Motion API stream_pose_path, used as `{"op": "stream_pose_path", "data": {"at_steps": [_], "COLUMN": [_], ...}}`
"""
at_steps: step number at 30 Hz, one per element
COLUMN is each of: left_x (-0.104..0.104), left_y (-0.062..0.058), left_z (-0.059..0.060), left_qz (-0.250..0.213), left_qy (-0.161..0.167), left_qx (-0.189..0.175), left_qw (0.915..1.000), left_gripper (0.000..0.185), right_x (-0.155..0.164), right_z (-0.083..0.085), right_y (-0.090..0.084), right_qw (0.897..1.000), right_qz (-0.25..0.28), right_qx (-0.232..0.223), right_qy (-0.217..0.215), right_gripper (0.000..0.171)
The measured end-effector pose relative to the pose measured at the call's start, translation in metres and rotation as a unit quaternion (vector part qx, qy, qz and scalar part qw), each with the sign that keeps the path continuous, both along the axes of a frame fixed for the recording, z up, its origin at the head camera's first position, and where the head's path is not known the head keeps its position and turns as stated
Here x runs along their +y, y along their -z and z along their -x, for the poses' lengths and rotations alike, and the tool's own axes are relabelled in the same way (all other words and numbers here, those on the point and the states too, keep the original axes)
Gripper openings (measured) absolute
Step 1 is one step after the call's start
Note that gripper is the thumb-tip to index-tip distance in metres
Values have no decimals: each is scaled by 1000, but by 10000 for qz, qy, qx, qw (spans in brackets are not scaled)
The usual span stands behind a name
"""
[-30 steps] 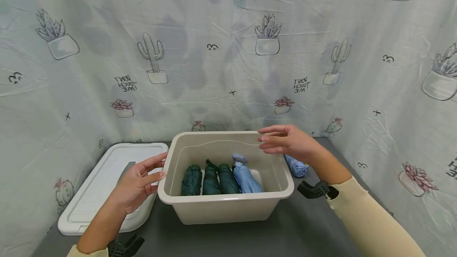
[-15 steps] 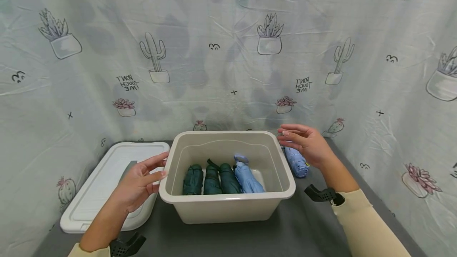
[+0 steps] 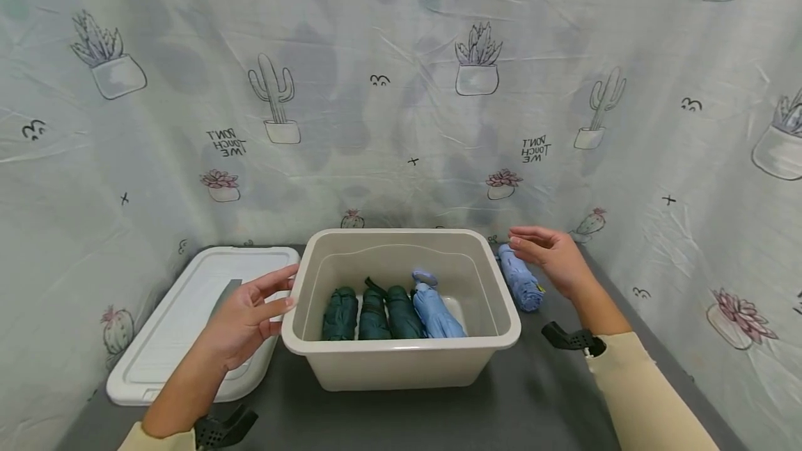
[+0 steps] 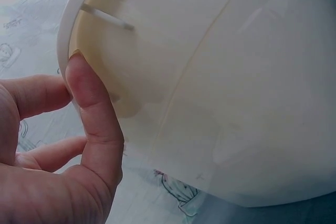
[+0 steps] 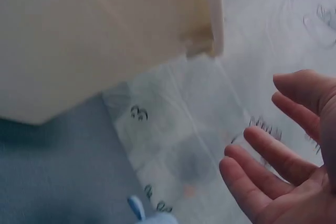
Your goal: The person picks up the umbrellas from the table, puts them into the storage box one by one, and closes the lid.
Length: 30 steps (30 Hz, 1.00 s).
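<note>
light blue folded umbrella (image 3: 521,287), beside beige bin (image 3: 401,357)

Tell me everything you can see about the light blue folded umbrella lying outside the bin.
The light blue umbrella is folded into a compact roll of crinkled fabric with a small yellow tag near its front end. It lies on the dark grey table, just right of the beige bin, pointing away from the camera. The open right hand hovers at its far end; whether they touch cannot be told.
</note>
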<state>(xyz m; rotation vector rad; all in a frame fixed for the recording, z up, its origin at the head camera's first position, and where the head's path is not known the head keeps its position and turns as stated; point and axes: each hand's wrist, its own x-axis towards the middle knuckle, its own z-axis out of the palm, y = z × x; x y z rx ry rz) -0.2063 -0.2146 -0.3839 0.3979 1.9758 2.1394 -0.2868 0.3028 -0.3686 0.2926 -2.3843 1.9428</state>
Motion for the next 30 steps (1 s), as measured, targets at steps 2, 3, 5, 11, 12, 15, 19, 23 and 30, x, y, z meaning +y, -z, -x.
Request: {"op": "stream_pose_path", "data": {"at_steps": [2,3,5,11,12,15,19,23,30], "left_x": [0,0,0,-1,-1,-1,-2,-1,0], "left_y": [0,0,0,1,1,1,1,0,-1], "left_z": [0,0,0,0,0,0,0,0,0], "left_qz": [-30,-34,-42,-42,-43,-59,-80,-39,18], "left_qy": [5,10,26,12,6,6,18,1,-40], "left_qx": [-5,-3,5,27,27,29,18,5,0], "left_qw": [10000,10000,10000,10000,10000,10000,10000,10000,10000], "left_gripper": [62,62,62,62,63,63,63,63,63], "right_x": [6,9,14,27,29,33,39,42,46], "right_z": [4,6,10,18,19,23,27,31,37], "right_y": [5,7,12,25,27,33,43,50,66], "right_qw": [9999,9998,9994,9985,9986,9990,9985,9962,9898], "right_qz": [116,162,314,528,483,293,-21,-456,-1154], "right_qx": [-31,-29,-48,-23,-18,-57,-191,-341,-590], "right_qy": [55,87,115,161,201,326,509,659,596], "right_gripper": [35,32,25,16,16,16,18,37,59]}}
